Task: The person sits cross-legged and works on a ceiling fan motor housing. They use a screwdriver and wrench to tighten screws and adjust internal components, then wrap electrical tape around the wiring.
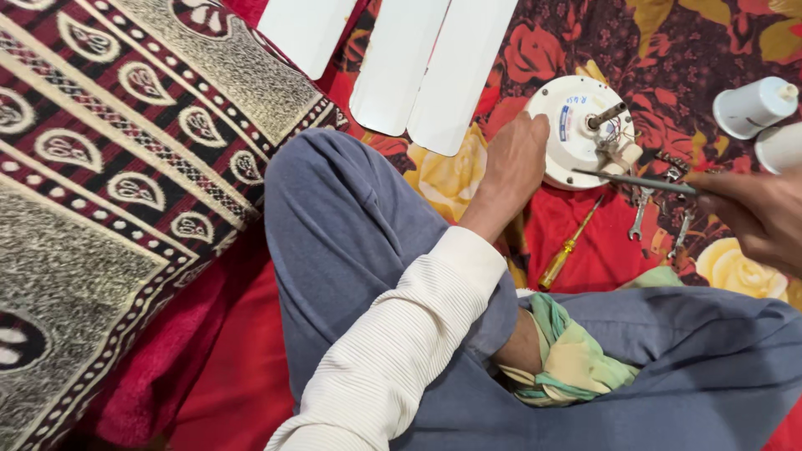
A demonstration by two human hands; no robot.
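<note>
We press our left hand (514, 163) flat on the round white fan motor (572, 134) with its small blue label, on the flowery cloth (668, 50). Our right hand (756, 217) fingers pinch a thin tool (639, 180).

The left hand (511, 163) reaches forward from a ribbed cream sleeve, knuckles up, fingers curled downward and pressing. The right hand (756, 219) enters from the right, fingers pinched closed.

i count three blades (399, 63), one motor (576, 125), one screwdriver (568, 246), two spanners (639, 215), two white cups (754, 106).
</note>
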